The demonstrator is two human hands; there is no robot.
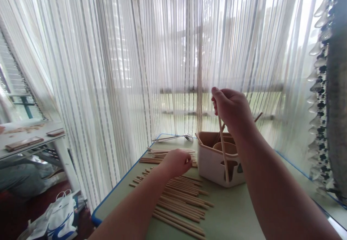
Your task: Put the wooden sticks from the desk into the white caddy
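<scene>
My right hand (230, 104) is raised above the utensil holder (210, 164), its fingers closed round the top of a wooden chopstick (222, 142). That chopstick hangs nearly upright, its lower part crossing in front of the holder's rim and outer wall. Inside the pale holder is a round brown compartment (226, 147), and a few sticks lean in it; my right forearm hides its right side. Over the rows of chopsticks (184, 185) on the table, my left hand (177, 162) is closed with curled fingers. What it grips, if anything, is hidden.
A metal slotted spoon (187, 137) lies at the back of the pale green, blue-edged table (227, 211). Sheer curtains (168, 52) hang right behind it. To the left stand a white table (27, 138) with small pieces and white bags (61, 214) on the floor.
</scene>
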